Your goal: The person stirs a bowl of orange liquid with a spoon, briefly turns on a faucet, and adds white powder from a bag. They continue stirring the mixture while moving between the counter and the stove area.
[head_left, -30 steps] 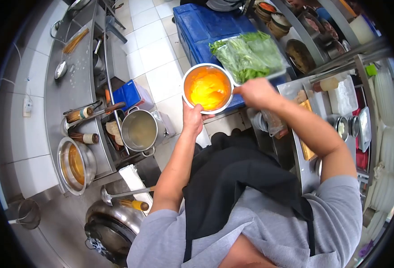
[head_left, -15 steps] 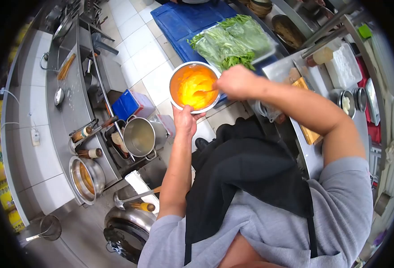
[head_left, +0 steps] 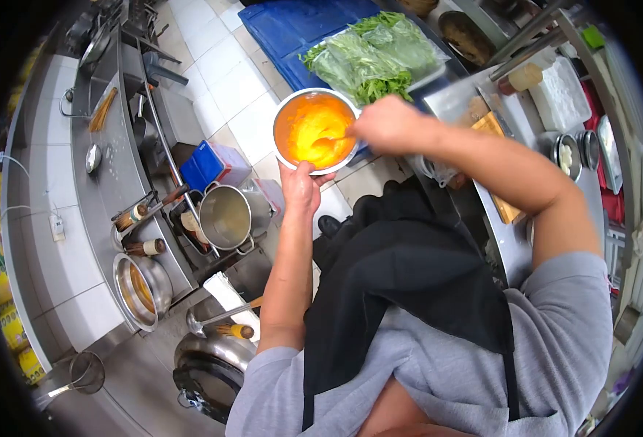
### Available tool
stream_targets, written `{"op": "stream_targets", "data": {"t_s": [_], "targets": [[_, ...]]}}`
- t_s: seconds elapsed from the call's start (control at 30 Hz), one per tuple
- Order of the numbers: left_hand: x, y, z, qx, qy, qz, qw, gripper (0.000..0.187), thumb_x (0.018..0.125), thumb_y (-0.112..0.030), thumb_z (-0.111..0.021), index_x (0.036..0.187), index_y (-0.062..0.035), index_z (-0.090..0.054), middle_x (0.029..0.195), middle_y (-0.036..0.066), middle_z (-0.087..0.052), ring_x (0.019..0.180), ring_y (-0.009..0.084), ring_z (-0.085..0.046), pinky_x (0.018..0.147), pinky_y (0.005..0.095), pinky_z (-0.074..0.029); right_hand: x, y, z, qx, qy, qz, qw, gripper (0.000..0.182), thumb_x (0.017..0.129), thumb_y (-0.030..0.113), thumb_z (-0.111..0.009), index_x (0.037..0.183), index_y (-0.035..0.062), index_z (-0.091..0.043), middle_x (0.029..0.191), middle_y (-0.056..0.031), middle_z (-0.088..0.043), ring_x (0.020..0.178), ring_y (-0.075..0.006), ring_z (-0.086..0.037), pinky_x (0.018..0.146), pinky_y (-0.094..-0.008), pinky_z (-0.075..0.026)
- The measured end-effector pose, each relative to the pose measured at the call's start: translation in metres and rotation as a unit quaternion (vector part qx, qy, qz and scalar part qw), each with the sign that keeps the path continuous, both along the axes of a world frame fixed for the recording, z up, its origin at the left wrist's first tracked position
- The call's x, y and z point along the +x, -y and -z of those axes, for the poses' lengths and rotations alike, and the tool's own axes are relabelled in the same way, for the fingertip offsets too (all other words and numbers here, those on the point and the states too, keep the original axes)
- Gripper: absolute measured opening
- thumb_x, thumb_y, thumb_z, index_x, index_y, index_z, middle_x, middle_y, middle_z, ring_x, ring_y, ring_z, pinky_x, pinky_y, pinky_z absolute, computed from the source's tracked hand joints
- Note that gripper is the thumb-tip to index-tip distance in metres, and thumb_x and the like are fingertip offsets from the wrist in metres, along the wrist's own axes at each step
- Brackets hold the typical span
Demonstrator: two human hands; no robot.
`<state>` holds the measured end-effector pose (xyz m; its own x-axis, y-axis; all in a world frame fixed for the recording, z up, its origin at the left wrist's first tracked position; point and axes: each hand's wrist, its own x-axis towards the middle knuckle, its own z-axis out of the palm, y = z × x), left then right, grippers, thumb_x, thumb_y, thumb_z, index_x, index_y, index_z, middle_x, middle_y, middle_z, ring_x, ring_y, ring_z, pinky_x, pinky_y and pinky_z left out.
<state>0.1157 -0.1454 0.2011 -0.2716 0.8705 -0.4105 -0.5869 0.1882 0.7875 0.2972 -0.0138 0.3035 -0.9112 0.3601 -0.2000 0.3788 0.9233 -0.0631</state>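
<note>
White floor tiles run between two steel counters, the left one and the right one, and we stand in that gap. Our left hand grasps the bowl, thumb over the near rim and fingers beneath. Our right hand, blurred, is curled round a stirrer, whose tip sits in the yellow-orange mix; fist and blur hide the handle. The bowl is held up in front of us, tipped enough to show its inside.

We judge the stirring goes best with a firm left grip, a loose right wrist and strokes that sweep the wall, where orange film clings. Too hard a stroke could slop mix over the rim.

Beyond the bowl, greens lie under clear plastic on a blue box. To our left, a pot holds cloudy liquid, and farther left a steel basin shows something orange inside, too small to name. To our right, a tin holds white pieces; beside it is a white tub whose contents we cannot tell.
</note>
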Motion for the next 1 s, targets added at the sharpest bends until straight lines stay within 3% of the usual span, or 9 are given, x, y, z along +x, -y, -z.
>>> {"op": "stream_targets", "data": {"t_s": [0.07, 0.2, 0.23, 0.33, 0.47, 0.53, 0.7, 1.0], "targets": [[0.001, 0.006, -0.001, 0.002, -0.003, 0.002, 1.000, 0.072, 0.080, 0.006, -0.044, 0.146, -0.0184, -0.027, 0.130, 0.016, -0.054, 0.094, 0.0344, -0.070, 0.056, 0.0398, -0.064, 0.000, -0.030, -0.005, -0.007, 0.075, 0.053, 0.996, 0.036, 0.081, 0.014, -0.061, 0.114, 0.0195, -0.074, 0.080, -0.0123, -0.073, 0.079, -0.0268, -0.072, 0.064, -0.0433, -0.056], [0.000, 0.003, -0.006, 0.009, -0.016, -0.026, 0.999, 0.070, 0.081, 0.008, -0.043, 0.146, -0.0135, -0.027, 0.131, 0.018, -0.055, 0.097, 0.0345, -0.071, 0.057, 0.0393, -0.065, -0.023, 0.015, 0.003, 0.009, 0.033, 0.048, 0.998, 0.038, 0.080, 0.014, -0.061, 0.115, 0.0221, -0.074, 0.080, -0.0107, -0.072, 0.079, -0.0258, -0.072, 0.064, -0.0425, -0.056], [-0.006, 0.005, -0.005, 0.009, -0.018, -0.021, 1.000, 0.071, 0.081, 0.008, -0.043, 0.146, -0.0142, -0.026, 0.132, 0.018, -0.054, 0.097, 0.0342, -0.071, 0.057, 0.0393, -0.065, -0.011, 0.011, 0.020, -0.007, -0.035, 0.002, 0.999, 0.036, 0.080, 0.014, -0.061, 0.112, 0.0218, -0.074, 0.080, -0.0114, -0.072, 0.080, -0.0254, -0.072, 0.066, -0.0424, -0.055], [-0.011, 0.017, -0.004, 0.004, -0.023, -0.023, 0.999, 0.071, 0.082, 0.007, -0.043, 0.147, -0.0150, -0.025, 0.131, 0.018, -0.054, 0.095, 0.0328, -0.071, 0.057, 0.0385, -0.065, -0.005, -0.017, -0.003, 0.012, 0.014, 0.040, 0.999, 0.039, 0.078, 0.009, -0.060, 0.112, 0.0201, -0.074, 0.084, -0.0115, -0.072, 0.082, -0.0277, -0.072, 0.067, -0.0418, -0.055], [-0.010, 0.015, -0.019, 0.056, -0.011, -0.024, 0.998, 0.072, 0.081, 0.008, -0.044, 0.147, -0.0142, -0.024, 0.130, 0.018, -0.054, 0.094, 0.0330, -0.071, 0.057, 0.0382, -0.065, -0.010, -0.005, -0.026, 0.041, -0.083, 0.040, 0.995, 0.044, 0.077, 0.007, -0.058, 0.117, 0.0193, -0.073, 0.087, -0.0102, -0.073, 0.081, -0.0280, -0.071, 0.065, -0.0414, -0.054], [-0.015, 0.016, -0.028, 0.071, -0.016, -0.029, 0.997, 0.073, 0.081, 0.008, -0.044, 0.147, -0.0140, -0.024, 0.130, 0.019, -0.054, 0.093, 0.0331, -0.071, 0.057, 0.0383, -0.065, -0.010, 0.003, -0.047, 0.034, -0.080, 0.063, 0.994, 0.039, 0.079, 0.007, -0.058, 0.113, 0.0176, -0.073, 0.086, -0.0119, -0.073, 0.082, -0.0311, -0.071, 0.069, -0.0446, -0.056], [-0.022, 0.020, -0.033, 0.086, -0.023, -0.035, 0.995, 0.074, 0.079, 0.010, -0.044, 0.147, -0.0127, -0.023, 0.130, 0.019, -0.054, 0.094, 0.0331, -0.071, 0.057, 0.0389, -0.065, -0.006, 0.011, -0.068, 0.042, -0.090, 0.117, 0.988, 0.047, 0.078, 0.005, -0.056, 0.120, 0.0194, -0.072, 0.089, -0.0133, -0.073, 0.085, -0.0311, -0.071, 0.070, -0.0439, -0.055], [-0.024, 0.022, -0.034, 0.094, -0.033, -0.026, 0.995, 0.076, 0.079, 0.011, -0.043, 0.148, -0.0125, -0.021, 0.130, 0.019, -0.054, 0.094, 0.0322, -0.071, 0.056, 0.0362, -0.065, -0.010, 0.010, -0.060, 0.058, -0.089, 0.166, 0.980, 0.043, 0.081, 0.009, -0.053, 0.119, 0.0191, -0.072, 0.090, -0.0151, -0.073, 0.083, -0.0322, -0.071, 0.070, -0.0458, -0.056]]}}
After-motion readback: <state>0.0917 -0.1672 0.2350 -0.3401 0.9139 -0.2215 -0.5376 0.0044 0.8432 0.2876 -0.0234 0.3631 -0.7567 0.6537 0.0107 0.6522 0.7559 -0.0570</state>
